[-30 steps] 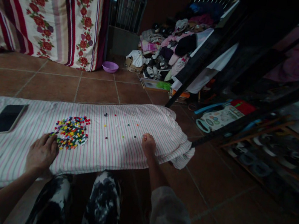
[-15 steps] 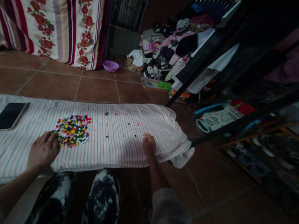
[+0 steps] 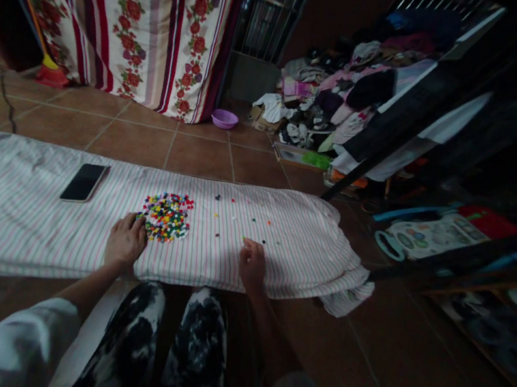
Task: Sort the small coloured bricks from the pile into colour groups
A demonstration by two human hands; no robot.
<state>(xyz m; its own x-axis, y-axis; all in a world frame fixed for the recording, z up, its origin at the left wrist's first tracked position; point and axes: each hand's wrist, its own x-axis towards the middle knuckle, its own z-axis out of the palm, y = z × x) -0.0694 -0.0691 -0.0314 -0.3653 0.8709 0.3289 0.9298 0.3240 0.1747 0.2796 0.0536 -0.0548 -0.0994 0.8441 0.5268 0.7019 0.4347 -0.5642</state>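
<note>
My left hand (image 3: 126, 241), fingers loosely curled, rests against the near-left edge of the small multicoloured pieces (image 3: 168, 218) heaped on the pink-and-grey striped white cloth (image 3: 83, 233). My right hand (image 3: 252, 264) is partly closed beside a tiny green piece (image 3: 244, 238); I can't tell whether either grips anything.

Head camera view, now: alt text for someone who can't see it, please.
A person's left hand rests at a cluster of small colorful pieces on striped cloth; the right hand is near scattered pieces; a phone lies far left.
</note>
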